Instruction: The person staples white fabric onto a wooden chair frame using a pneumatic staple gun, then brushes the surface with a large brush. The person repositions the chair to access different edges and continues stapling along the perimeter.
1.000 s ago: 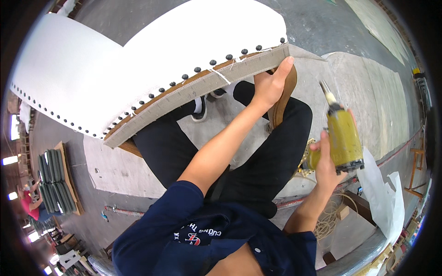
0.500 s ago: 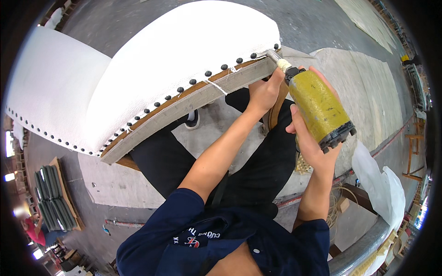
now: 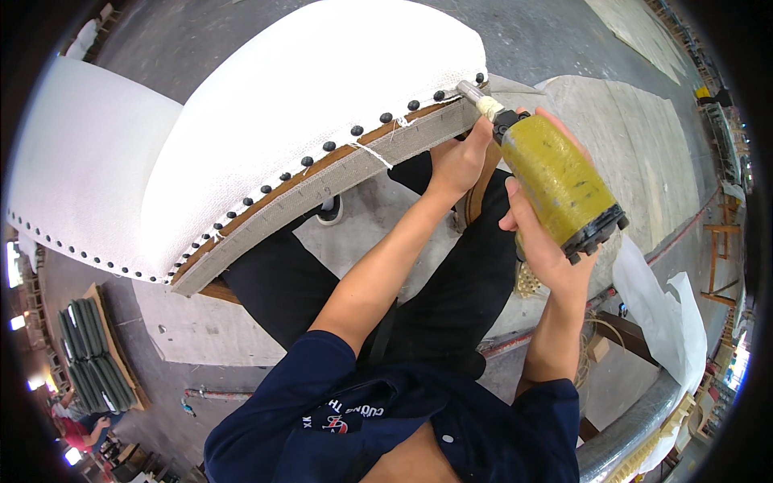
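A white upholstered chair [image 3: 322, 72] lies tipped in front of me, a row of dark dome-headed nails along its fabric edge above a wooden frame [image 3: 266, 211] faced with grey cloth. My left hand [image 3: 459, 165] is closed at the frame's right corner, beside a curved wooden leg [image 3: 488, 173]; its fingertips are partly hidden by the rail. In my right hand [image 3: 555, 249] is a yellow air hammer [image 3: 555, 181], held round its body. The tool's metal tip [image 3: 469, 90] touches the fabric edge between the last two nails, just above my left hand's fingers.
Loose white threads [image 3: 374, 155] hang off the edge. Grey sheets [image 3: 636, 153] cover part of the floor. Dark green cushions [image 3: 93, 354] are stacked at left, near another person [image 3: 80, 431]. Clear plastic [image 3: 668, 314] and a wrapped tube [image 3: 636, 427] lie at right.
The chair has shifted slightly to the left in view, its far-left part a little lower. Both hands and the air hammer keep nearly the same places, the tip still at the nailed edge.
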`<action>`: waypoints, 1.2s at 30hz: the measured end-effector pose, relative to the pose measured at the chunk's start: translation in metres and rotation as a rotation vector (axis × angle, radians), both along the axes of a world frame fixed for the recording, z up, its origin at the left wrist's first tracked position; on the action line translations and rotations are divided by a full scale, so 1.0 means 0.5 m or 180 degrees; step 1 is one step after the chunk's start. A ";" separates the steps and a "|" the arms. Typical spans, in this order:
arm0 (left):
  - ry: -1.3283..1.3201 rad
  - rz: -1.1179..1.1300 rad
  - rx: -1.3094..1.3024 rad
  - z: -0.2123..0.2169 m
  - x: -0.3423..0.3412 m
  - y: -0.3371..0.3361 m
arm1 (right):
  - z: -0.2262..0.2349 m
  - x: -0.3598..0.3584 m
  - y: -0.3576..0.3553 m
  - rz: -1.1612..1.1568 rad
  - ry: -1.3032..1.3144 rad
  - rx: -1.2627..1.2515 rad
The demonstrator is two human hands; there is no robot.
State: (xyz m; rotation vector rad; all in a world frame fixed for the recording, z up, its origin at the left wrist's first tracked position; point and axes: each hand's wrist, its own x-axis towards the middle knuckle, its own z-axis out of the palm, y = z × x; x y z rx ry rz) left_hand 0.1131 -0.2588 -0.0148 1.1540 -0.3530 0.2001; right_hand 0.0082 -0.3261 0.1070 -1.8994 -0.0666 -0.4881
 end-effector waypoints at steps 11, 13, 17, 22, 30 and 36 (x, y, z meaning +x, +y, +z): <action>0.0488 -0.0354 0.0056 0.001 0.003 0.003 | 0.043 -0.010 0.013 -0.0086 0.0410 0.0293; 0.0552 -0.0387 0.0059 0.004 -0.001 0.004 | 0.049 -0.010 0.021 -0.0251 0.0448 0.0380; 0.0366 -0.0157 -0.0265 0.018 -0.011 -0.009 | 0.067 -0.019 0.005 -0.0451 0.0956 0.0070; 0.0454 -0.0250 -0.0470 0.019 0.004 0.017 | 0.107 0.019 0.001 0.0137 0.0650 -0.0823; 0.0571 0.0081 -0.0106 0.058 -0.014 -0.003 | -0.002 -0.207 -0.172 -0.1937 0.0942 0.0526; 0.0812 -0.0061 -0.0374 0.004 0.035 -0.010 | -0.425 -0.482 -0.279 -0.2550 0.2305 -0.2458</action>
